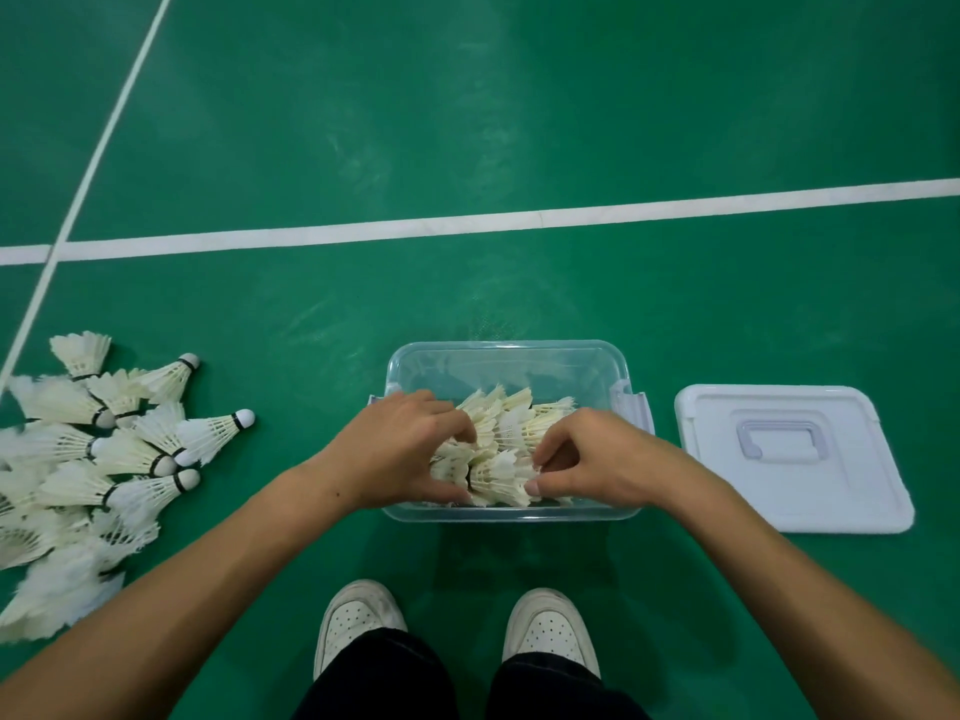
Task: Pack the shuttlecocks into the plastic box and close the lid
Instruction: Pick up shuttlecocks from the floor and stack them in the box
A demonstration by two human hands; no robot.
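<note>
While both hands reach into the clear plastic box (511, 363), left hand (402, 449) and right hand (597, 457) have fingers curled, pinching the same feathered shuttlecock (498, 478) lying at the box's near wall. More packed shuttlecocks (511, 418) sit just beyond and between the hands. Loose shuttlecock pile (93, 459) lies on green court floor (467, 122), well left of the left hand. White lid (789, 454) with handle lies flat, just right of the right hand, off the box. White shoes (358, 623) below the hands.
</note>
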